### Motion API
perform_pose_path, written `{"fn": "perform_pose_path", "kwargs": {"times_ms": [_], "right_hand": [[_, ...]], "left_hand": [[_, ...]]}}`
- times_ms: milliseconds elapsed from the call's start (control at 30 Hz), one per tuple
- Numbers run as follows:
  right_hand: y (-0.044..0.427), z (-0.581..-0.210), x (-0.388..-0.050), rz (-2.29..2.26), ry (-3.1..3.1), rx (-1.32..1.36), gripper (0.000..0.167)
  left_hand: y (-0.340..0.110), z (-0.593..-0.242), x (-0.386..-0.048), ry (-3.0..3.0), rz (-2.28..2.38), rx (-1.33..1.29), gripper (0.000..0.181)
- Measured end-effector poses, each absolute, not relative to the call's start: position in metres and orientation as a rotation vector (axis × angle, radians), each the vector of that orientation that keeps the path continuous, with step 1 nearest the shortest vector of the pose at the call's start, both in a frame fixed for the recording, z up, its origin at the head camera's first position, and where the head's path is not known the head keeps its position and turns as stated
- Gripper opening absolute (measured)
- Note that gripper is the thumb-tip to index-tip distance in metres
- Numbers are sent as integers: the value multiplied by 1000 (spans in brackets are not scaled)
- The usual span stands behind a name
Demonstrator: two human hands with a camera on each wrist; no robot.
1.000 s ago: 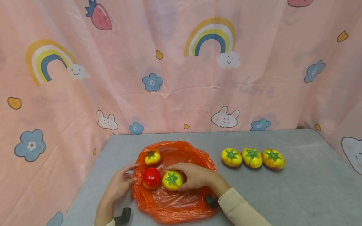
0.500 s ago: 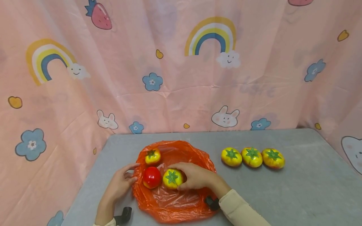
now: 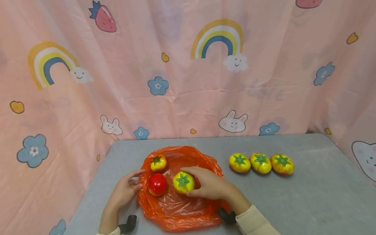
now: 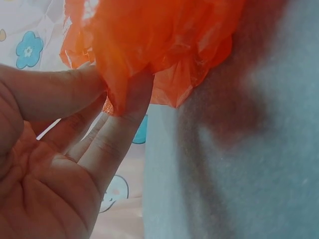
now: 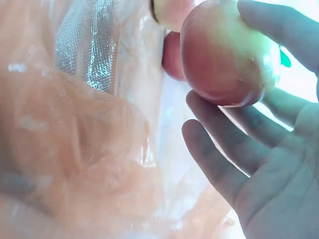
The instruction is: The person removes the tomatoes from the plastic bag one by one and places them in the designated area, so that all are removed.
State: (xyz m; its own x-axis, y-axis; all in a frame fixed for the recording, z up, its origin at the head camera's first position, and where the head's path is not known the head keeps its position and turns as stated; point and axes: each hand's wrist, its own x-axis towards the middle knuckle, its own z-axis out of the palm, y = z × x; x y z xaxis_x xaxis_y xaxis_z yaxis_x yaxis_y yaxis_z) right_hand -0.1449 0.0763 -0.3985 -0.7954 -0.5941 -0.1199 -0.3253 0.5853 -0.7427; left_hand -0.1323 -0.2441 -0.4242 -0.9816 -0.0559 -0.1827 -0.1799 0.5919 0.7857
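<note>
In the head view, my right hand [image 3: 210,184] holds a yellow toy tomato [image 3: 183,182] with a green star-shaped leaf top, over the open red-orange plastic bag [image 3: 176,223]. The right wrist view shows the thumb on one side of this tomato [image 5: 224,55] and fingers on the other, its reddish underside facing the camera. My left hand [image 3: 123,192] pinches the bag's left rim; the left wrist view has the crumpled film [image 4: 122,94] between thumb and fingers. Inside the bag lie a red-sided tomato [image 3: 157,184] and a smaller-looking yellow one [image 3: 158,163].
To the right of the bag, three yellow toy tomatoes stand in a row: the left one [image 3: 239,163], the middle one [image 3: 260,163] and the right one [image 3: 282,164]. They sit on the grey table [image 3: 308,195]. A pink printed curtain [image 3: 188,107] hangs behind.
My right hand has shifted slightly right and away from me, carrying the tomato with it, so the gap to the red-sided tomato is wider. The left hand stays put at the bag's rim.
</note>
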Motion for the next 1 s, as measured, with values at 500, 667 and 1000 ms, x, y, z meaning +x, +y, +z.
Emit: {"fn": "perform_pose_path", "kwargs": {"times_ms": [500,667,1000], "right_hand": [[100,-392,-100,-1125,2473,-438,76],[106,-391,-90,-1160,2465,-432,76],[124,-392,-76,-1163,2431,-379,72]], "left_hand": [[-246,-425,-133,2685,1364,-162,50],[-247,-426,-131,2692,1378,-129,51],[-246,-426,-132,2682,1380,-165,50]]}}
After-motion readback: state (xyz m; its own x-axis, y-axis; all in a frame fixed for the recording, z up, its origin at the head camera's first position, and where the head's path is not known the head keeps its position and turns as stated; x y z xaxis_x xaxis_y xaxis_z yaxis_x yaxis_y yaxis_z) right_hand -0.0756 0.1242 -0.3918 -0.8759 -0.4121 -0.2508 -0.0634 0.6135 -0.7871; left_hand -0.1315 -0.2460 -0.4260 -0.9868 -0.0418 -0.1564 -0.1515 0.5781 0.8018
